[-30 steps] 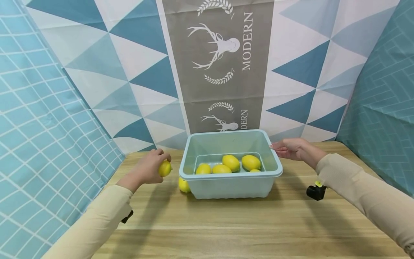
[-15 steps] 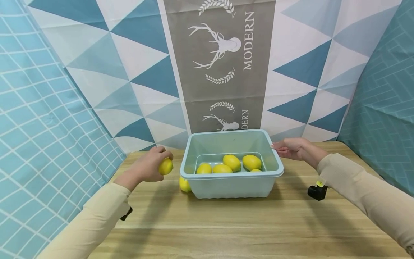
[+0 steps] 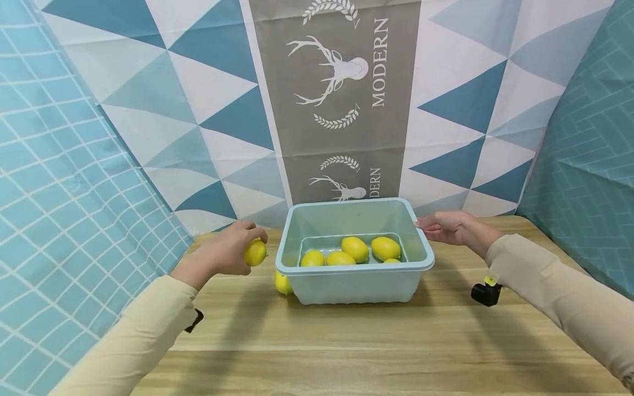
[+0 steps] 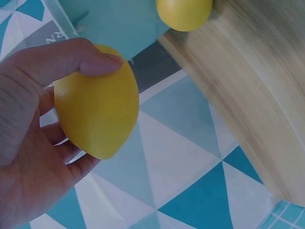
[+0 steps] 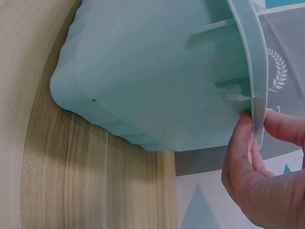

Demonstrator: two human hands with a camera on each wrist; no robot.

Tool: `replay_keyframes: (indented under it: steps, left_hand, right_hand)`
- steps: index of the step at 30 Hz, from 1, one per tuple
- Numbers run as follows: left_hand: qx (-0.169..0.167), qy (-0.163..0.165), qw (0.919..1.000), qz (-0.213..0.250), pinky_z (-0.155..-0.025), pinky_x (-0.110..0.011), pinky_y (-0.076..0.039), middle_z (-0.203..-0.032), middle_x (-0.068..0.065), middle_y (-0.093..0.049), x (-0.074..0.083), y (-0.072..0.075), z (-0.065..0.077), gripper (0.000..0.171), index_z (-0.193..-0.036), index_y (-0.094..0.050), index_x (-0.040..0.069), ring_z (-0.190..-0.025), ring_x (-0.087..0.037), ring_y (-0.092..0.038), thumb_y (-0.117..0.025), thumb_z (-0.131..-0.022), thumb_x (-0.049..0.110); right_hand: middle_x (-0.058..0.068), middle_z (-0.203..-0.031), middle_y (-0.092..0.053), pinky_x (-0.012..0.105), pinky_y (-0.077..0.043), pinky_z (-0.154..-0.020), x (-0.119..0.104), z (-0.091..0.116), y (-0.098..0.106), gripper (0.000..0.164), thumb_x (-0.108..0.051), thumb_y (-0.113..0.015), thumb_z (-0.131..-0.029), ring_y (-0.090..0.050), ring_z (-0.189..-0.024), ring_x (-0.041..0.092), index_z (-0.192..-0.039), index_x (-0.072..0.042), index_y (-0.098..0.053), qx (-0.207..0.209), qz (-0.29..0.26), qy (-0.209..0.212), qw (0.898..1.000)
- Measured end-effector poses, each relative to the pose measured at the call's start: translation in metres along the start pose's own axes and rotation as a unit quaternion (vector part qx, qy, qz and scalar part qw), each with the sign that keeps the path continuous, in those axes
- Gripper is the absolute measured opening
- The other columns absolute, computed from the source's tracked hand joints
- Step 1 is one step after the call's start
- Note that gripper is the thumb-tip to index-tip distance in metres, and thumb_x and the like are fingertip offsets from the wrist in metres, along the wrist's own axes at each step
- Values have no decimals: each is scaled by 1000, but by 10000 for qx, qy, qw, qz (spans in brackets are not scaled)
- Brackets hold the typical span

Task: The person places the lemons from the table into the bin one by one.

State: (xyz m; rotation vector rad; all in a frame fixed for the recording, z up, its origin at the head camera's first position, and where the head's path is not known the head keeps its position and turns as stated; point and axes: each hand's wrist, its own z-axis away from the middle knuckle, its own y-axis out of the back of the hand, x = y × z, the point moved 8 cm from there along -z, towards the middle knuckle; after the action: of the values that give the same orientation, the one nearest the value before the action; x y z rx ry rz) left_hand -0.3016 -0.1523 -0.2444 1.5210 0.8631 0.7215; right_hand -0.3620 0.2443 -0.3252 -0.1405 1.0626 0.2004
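Observation:
My left hand point(image 3: 225, 250) grips a yellow lemon point(image 4: 97, 105), thumb on one side and fingers curled behind it in the left wrist view. It is held above the table, left of a pale blue plastic basin point(image 3: 354, 285). On the basin's right side, my right hand point(image 3: 448, 226) pinches the rim point(image 5: 259, 71) between thumb and fingers. Several lemons lie inside the basin, among them a lemon point(image 3: 384, 248) at the right and a lemon point(image 3: 312, 258) at the left. Another lemon point(image 3: 283, 282) rests on the table against the basin's left side, partly hidden by it.
The wooden table point(image 3: 327, 346) runs up to a patterned cloth backdrop point(image 3: 342, 99) close behind the basin. Blue checked cloth point(image 3: 74, 181) borders the left, and teal cloth point(image 3: 584, 154) the right. A small black device point(image 3: 486, 292) hangs under the right sleeve.
My left hand has risen slightly and shifted a little to the right with the lemon. The right hand keeps its place on the basin's rim.

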Motion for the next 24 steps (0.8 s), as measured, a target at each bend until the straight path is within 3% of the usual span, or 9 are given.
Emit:
replay_keyframes:
  steps: [16, 24]
  left_hand:
    - [-236, -84, 9997, -32, -72, -38, -55, -102, -11, -59, 11, 21, -6, 54, -106, -65, 9, -93, -27, -52, -83, -56, 0]
    - [-595, 84, 9981, 118, -73, -37, -55, -104, -9, -58, 13, 22, -8, 54, -108, -64, 11, -93, -26, -52, -83, -58, 1]
  right_hand:
    - [-2, -89, -62, 18, -56, -82, -2, 1, 0, 31, -10, -64, -90, -64, -85, 9, -117, -5, -49, 27, -7, -14, 10000]
    - [-1, -90, -61, 19, -57, -82, 0, 0, 0, 28, -10, -65, -90, -62, -86, 9, -114, -5, -50, -10, 14, -10, 10000]
